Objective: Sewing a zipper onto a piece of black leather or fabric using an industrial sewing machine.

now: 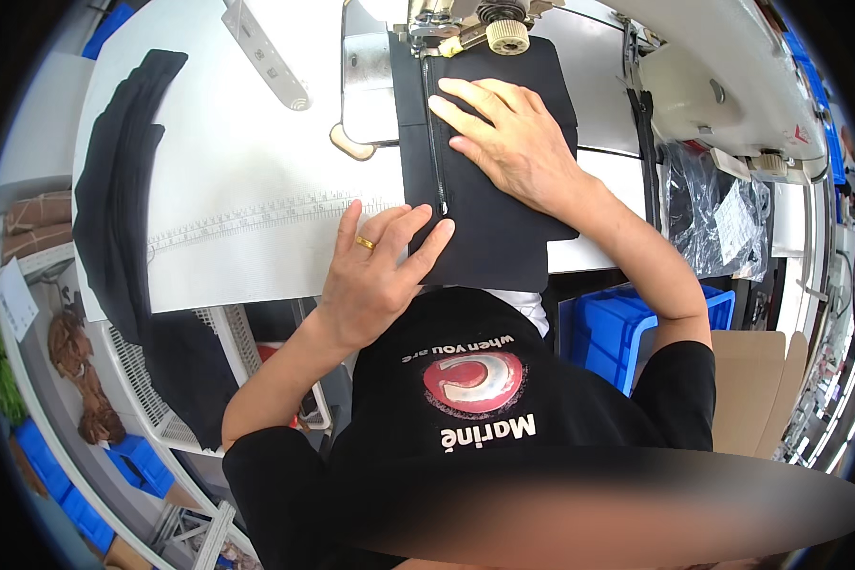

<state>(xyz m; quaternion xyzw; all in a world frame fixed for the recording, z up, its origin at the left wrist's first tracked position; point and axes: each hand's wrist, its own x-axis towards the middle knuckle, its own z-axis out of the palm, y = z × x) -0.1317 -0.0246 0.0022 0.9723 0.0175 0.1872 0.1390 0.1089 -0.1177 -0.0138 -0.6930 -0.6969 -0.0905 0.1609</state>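
A flat black fabric piece (489,242) lies on the white sewing table, its top end at the sewing machine's presser foot (432,47). Along its left part runs a black zipper (435,142), with a small metal pull at the lower end. My right hand (518,142) rests flat on the fabric just right of the zipper, fingers stretched toward the machine. Close to the zipper's lower end is my left hand (375,266), wearing a ring. Its fingers are apart, and the fingertips touch the fabric's left edge and the zipper end.
A stack of long black fabric pieces (114,199) hangs over the table's left edge. Printed ruler marks (256,220) cross the tabletop. Another black zipper (644,142) and a clear plastic bag (717,214) lie at right. Below are a blue crate (603,337) and a cardboard box (755,385).
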